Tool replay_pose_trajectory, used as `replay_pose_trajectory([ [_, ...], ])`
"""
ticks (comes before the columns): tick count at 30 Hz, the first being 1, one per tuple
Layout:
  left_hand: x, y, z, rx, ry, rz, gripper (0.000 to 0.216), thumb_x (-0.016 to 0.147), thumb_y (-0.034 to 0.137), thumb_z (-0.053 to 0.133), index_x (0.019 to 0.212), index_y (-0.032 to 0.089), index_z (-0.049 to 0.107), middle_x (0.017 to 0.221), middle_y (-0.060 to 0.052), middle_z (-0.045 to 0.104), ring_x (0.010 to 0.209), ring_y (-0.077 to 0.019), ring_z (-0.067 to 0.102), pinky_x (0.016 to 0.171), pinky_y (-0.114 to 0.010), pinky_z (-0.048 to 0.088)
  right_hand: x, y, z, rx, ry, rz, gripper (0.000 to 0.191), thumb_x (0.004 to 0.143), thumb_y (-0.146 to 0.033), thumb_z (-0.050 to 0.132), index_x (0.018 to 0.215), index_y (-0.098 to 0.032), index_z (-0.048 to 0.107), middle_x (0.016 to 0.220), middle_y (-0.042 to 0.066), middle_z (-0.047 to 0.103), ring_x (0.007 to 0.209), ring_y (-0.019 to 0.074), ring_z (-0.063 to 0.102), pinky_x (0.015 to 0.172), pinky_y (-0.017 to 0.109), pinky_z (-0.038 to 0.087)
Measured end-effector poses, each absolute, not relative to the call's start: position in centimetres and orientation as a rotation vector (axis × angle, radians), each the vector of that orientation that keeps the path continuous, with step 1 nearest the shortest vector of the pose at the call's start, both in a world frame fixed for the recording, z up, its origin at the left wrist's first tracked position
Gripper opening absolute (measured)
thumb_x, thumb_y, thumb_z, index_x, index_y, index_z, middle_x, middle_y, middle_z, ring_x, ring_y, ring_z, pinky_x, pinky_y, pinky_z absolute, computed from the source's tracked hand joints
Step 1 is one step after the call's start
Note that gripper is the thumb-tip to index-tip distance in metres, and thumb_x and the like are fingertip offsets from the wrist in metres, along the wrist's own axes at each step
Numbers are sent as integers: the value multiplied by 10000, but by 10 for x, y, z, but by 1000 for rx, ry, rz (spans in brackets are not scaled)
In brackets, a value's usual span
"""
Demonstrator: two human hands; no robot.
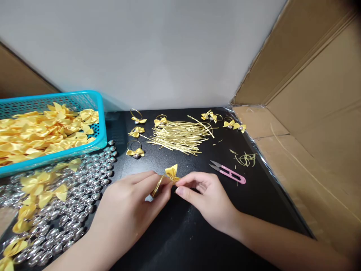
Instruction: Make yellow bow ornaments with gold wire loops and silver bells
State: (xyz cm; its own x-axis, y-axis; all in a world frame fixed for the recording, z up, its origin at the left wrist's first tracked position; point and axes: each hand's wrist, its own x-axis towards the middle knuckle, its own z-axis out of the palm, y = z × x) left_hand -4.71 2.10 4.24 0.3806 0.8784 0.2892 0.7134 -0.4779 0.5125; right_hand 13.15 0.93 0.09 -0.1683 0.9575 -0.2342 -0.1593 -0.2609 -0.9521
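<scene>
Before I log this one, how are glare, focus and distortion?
Head view: bright glints on the beads, soft sheen on the table; head view: held bow looks fairly sharp, loose bows at lower left seem softer; head view: wide-angle stretch toward the edges, dark right corners.

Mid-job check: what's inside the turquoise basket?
A heap of yellow ribbon bows lies in the turquoise basket. What's beneath the heap is covered; the basket's left end is out of frame.

Black desk [194,241] beneath the right grip [211,199]; pale grey wall [169,52] beyond it; brown cardboard [318,75] to its right.
</scene>
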Motion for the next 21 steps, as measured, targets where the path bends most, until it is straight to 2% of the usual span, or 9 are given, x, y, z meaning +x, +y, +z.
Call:
replay_pose_trajectory([
  [6, -46, 24, 47, 2534, 1260, 678, 307, 925, 224, 476, 707, 143, 676, 579, -29, 649, 485, -151, 626, 457, -234, 459, 135, 13, -4, -1155, -1163, 1475, 32, 742, -220, 744, 756, -192, 738, 784, 19, 733, 766, 160, 669, 746, 296, 517],
  [12, -46, 21, 47, 2435, 1250, 738, 212, 896, 233, 544, 728, 164, 654, 602, 0, 645, 495, -120, 606, 487, -212, 434, 137, 16, 1, -1186, -1206, 1443, 39, 758, -224, 716, 744, -187, 710, 731, 0, 694, 714, 139, 616, 714, 280, 484],
  [15, -50, 23, 44, 2244, 1324, 853, 201, 856, 298, 605, 693, 181, 601, 576, 28, 593, 485, -104, 546, 502, -213, 411, 138, 17, 4, -1214, -1145, 1486, 75, 756, -249, 710, 731, -181, 689, 707, -5, 675, 690, 131, 596, 696, 273, 483],
  [17, -52, 28, 42, 2019, 1332, 918, 221, 881, 371, 560, 782, 186, 630, 636, 15, 620, 543, -123, 552, 529, -224, 425, 139, 18, 6, -1228, -1118, 1506, 91, 753, -258, 709, 722, -178, 681, 697, -7, 664, 668, 123, 580, 675, 263, 480],
  [19, -52, 34, 41, 1763, 1242, 896, 345, 940, 433, 435, 909, 194, 682, 745, -14, 685, 631, -147, 597, 556, -229, 461, 140, 19, 7, -1238, -1106, 1511, 98, 748, -262, 709, 715, -174, 677, 687, -9, 654, 651, 115, 565, 657, 255, 472],
  [21, -50, 39, 41, 1636, 1233, 794, 330, 920, 452, 495, 912, 205, 714, 725, -6, 698, 647, -151, 613, 563, -221, 465, 141, 19, 8, -1237, -1096, 1512, 101, 744, -263, 707, 713, -172, 676, 682, -10, 650, 647, 112, 559, 648, 251, 467],
])
